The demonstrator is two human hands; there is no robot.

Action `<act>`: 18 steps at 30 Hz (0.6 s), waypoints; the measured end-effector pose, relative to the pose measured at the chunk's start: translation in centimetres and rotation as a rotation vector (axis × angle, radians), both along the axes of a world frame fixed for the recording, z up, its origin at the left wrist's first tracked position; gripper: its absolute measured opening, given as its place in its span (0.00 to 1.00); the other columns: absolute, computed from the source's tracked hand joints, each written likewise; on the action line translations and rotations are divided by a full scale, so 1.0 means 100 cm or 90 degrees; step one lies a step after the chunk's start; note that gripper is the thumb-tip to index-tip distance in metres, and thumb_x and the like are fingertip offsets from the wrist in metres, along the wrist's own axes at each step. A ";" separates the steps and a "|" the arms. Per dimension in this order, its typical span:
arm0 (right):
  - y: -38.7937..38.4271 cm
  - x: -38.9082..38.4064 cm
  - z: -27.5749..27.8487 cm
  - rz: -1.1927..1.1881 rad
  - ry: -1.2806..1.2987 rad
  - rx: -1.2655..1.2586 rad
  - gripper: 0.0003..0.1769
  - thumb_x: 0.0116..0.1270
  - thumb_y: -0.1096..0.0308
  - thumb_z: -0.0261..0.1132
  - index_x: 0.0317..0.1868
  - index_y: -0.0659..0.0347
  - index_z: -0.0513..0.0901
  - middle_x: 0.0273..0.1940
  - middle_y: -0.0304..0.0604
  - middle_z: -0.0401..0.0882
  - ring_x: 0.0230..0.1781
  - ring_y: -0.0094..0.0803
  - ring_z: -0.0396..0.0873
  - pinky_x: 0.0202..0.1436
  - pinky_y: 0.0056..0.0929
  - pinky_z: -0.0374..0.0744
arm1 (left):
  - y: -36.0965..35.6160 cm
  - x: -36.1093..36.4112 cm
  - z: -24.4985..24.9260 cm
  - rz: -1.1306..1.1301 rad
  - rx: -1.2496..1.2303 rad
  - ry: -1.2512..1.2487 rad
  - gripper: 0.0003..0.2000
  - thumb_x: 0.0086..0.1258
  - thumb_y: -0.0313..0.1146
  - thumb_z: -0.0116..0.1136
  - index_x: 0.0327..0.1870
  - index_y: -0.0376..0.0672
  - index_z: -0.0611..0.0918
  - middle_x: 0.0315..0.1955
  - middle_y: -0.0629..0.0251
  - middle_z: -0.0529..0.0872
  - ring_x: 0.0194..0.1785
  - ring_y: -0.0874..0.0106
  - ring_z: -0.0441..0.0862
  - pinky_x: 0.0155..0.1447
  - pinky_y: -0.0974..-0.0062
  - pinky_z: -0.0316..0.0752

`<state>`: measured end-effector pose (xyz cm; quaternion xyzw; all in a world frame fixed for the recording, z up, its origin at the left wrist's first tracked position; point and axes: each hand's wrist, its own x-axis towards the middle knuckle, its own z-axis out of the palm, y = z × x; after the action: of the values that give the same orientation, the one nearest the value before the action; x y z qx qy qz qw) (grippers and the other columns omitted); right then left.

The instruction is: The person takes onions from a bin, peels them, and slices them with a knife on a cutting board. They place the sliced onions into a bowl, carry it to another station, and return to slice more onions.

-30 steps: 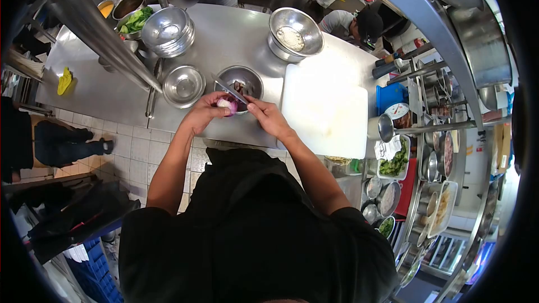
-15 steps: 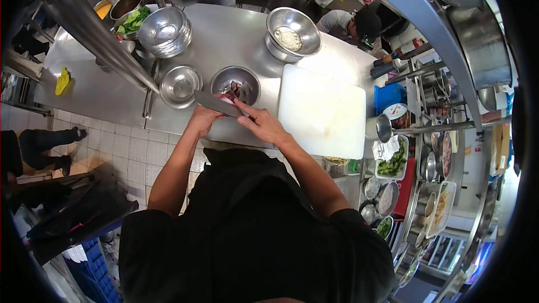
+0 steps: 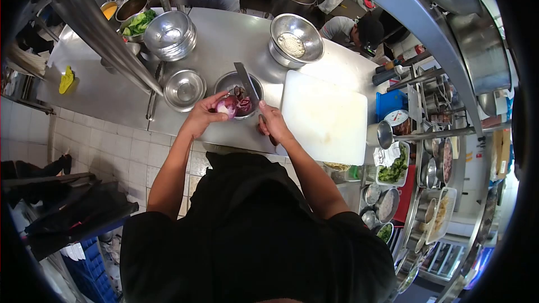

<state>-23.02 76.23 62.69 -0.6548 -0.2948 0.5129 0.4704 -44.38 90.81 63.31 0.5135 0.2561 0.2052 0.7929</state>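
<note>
My left hand [image 3: 199,118] is closed around a red onion [image 3: 226,106], partly peeled with pale patches showing, over the near left rim of a steel bowl [image 3: 220,83]. Dark red onion skins [image 3: 244,104] lie in that bowl. In my right hand [image 3: 273,123] is the handle of a large knife [image 3: 245,80]. Its broad blade points away from me, above the bowl's right side and apart from the onion.
A white cutting board [image 3: 325,118] lies to the right. Left of my bowl are another steel bowl [image 3: 184,90] and a stack of bowls [image 3: 170,36]. A colander [image 3: 296,39] stands farther back. Metal posts [image 3: 106,39] rise at the left. Two people work across the table.
The knife blade has swung from lying leftward across the onion to pointing away from me. My right hand has moved right, apart from the onion, which now shows more fully in my left hand.
</note>
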 end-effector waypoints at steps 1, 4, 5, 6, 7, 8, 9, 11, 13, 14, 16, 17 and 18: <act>0.002 0.002 0.001 0.008 -0.002 -0.026 0.33 0.81 0.39 0.47 0.33 0.61 0.77 0.14 0.38 0.67 0.11 0.24 0.63 0.17 0.26 0.63 | -0.001 0.002 -0.007 0.027 -0.013 -0.011 0.30 0.59 0.17 0.70 0.66 0.36 0.78 0.49 0.65 0.89 0.52 0.74 0.85 0.61 0.74 0.78; 0.005 -0.010 0.005 -0.009 -0.026 -0.041 0.32 0.81 0.40 0.49 0.50 0.63 0.83 0.14 0.35 0.65 0.11 0.24 0.62 0.17 0.25 0.63 | 0.003 0.011 -0.031 0.072 -0.045 -0.012 0.27 0.60 0.19 0.72 0.64 0.36 0.80 0.48 0.65 0.89 0.50 0.75 0.85 0.58 0.76 0.79; 0.005 -0.013 0.009 0.011 -0.071 -0.011 0.31 0.80 0.41 0.51 0.57 0.61 0.81 0.17 0.37 0.69 0.14 0.26 0.66 0.21 0.25 0.67 | 0.005 0.011 -0.039 0.082 -0.055 -0.006 0.26 0.60 0.20 0.72 0.63 0.36 0.80 0.47 0.64 0.88 0.49 0.75 0.85 0.57 0.77 0.79; 0.004 -0.016 0.012 0.031 -0.115 0.018 0.31 0.80 0.41 0.52 0.64 0.60 0.78 0.19 0.38 0.73 0.17 0.27 0.70 0.25 0.25 0.71 | 0.003 0.013 -0.034 0.096 -0.036 0.008 0.25 0.61 0.19 0.71 0.61 0.35 0.81 0.47 0.64 0.89 0.48 0.75 0.85 0.56 0.77 0.80; 0.003 -0.018 0.013 0.051 -0.157 0.046 0.32 0.80 0.42 0.53 0.71 0.58 0.76 0.22 0.40 0.77 0.20 0.29 0.75 0.28 0.25 0.75 | 0.000 0.016 -0.028 0.110 -0.018 0.024 0.23 0.62 0.19 0.70 0.60 0.35 0.81 0.47 0.63 0.89 0.47 0.75 0.85 0.55 0.76 0.80; 0.002 -0.019 0.007 0.072 -0.209 0.099 0.32 0.80 0.44 0.54 0.73 0.56 0.73 0.28 0.43 0.80 0.26 0.32 0.78 0.35 0.27 0.77 | -0.003 0.018 -0.024 0.121 0.001 0.040 0.21 0.63 0.18 0.69 0.58 0.34 0.82 0.47 0.63 0.89 0.46 0.75 0.86 0.54 0.76 0.81; 0.003 -0.020 0.004 0.092 -0.261 0.153 0.33 0.79 0.45 0.56 0.76 0.54 0.69 0.33 0.45 0.84 0.32 0.34 0.81 0.43 0.29 0.79 | -0.002 0.017 -0.027 0.109 0.016 0.064 0.21 0.62 0.19 0.69 0.58 0.34 0.82 0.45 0.63 0.89 0.45 0.75 0.86 0.53 0.76 0.81; 0.001 -0.017 -0.001 0.137 -0.317 0.159 0.34 0.79 0.46 0.57 0.78 0.52 0.67 0.44 0.49 0.87 0.43 0.39 0.84 0.54 0.32 0.78 | 0.000 0.018 -0.034 0.084 0.047 0.110 0.21 0.62 0.20 0.69 0.58 0.34 0.83 0.42 0.65 0.89 0.43 0.75 0.86 0.52 0.77 0.81; -0.001 -0.021 0.024 0.191 -0.319 0.063 0.33 0.79 0.47 0.57 0.77 0.54 0.68 0.55 0.53 0.85 0.53 0.42 0.83 0.64 0.35 0.74 | -0.008 0.024 -0.020 0.106 0.042 0.076 0.20 0.61 0.19 0.69 0.57 0.34 0.83 0.41 0.65 0.89 0.42 0.76 0.85 0.51 0.77 0.80; -0.001 -0.022 0.032 0.198 -0.317 0.047 0.33 0.79 0.47 0.57 0.76 0.54 0.69 0.55 0.54 0.86 0.52 0.43 0.83 0.63 0.35 0.75 | -0.013 0.026 -0.013 0.119 0.040 0.060 0.20 0.61 0.19 0.68 0.56 0.34 0.84 0.41 0.65 0.89 0.41 0.76 0.85 0.50 0.78 0.80; 0.001 -0.024 0.042 0.214 -0.313 0.017 0.32 0.79 0.47 0.57 0.76 0.53 0.70 0.55 0.56 0.86 0.51 0.44 0.83 0.62 0.36 0.75 | -0.018 0.028 -0.010 0.128 0.038 0.063 0.20 0.60 0.19 0.69 0.56 0.34 0.84 0.41 0.66 0.89 0.42 0.76 0.85 0.50 0.78 0.80; 0.001 -0.024 0.039 0.207 -0.315 0.045 0.32 0.79 0.47 0.57 0.76 0.53 0.70 0.55 0.55 0.86 0.51 0.43 0.83 0.63 0.36 0.75 | -0.018 0.028 -0.009 0.134 0.036 0.064 0.20 0.60 0.19 0.70 0.56 0.33 0.84 0.41 0.66 0.89 0.42 0.77 0.84 0.50 0.78 0.79; 0.001 -0.024 0.033 0.201 -0.318 0.072 0.32 0.79 0.46 0.57 0.76 0.52 0.70 0.55 0.54 0.86 0.52 0.43 0.83 0.63 0.36 0.75 | -0.017 0.027 -0.011 0.119 0.040 0.070 0.21 0.60 0.19 0.70 0.56 0.33 0.84 0.41 0.66 0.89 0.42 0.77 0.84 0.51 0.78 0.79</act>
<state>-25.38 76.35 66.00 -0.6794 -0.5275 0.3858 0.3336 -41.72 89.13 62.20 0.5223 0.3395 0.2575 0.7387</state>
